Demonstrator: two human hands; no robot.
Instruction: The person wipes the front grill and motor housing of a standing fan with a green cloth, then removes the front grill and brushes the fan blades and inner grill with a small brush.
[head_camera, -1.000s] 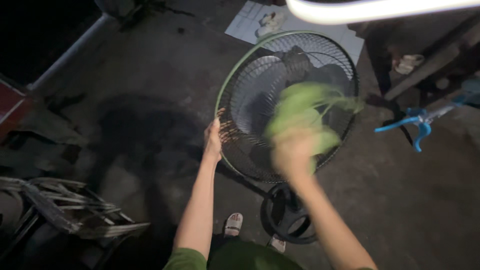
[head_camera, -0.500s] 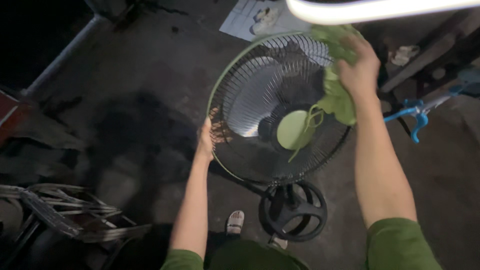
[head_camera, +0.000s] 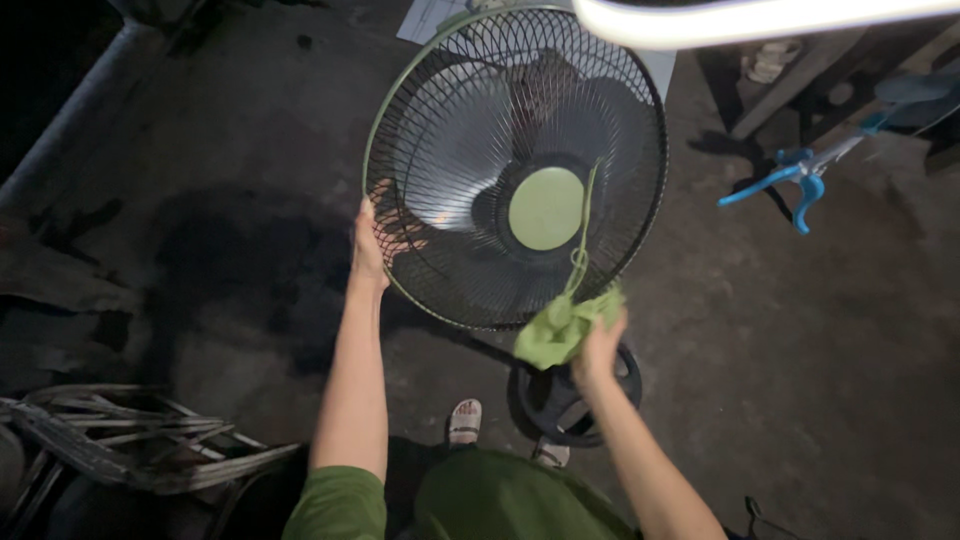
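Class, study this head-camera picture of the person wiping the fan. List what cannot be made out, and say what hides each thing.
- Fan top rim: head view, covered by the bright glare strip along the upper edge.
- Fan base: partly behind the right hand and green cloth.
- Left hand fingertips: behind the grille wires.
- Blue object at right: its far end is lost in darkness.
- Metal frame lower left: cut off by the edge, dim.

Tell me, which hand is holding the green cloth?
The right hand, low by the bottom edge of the fan's grille, grips the green cloth. The left hand holds only the grille's left rim.
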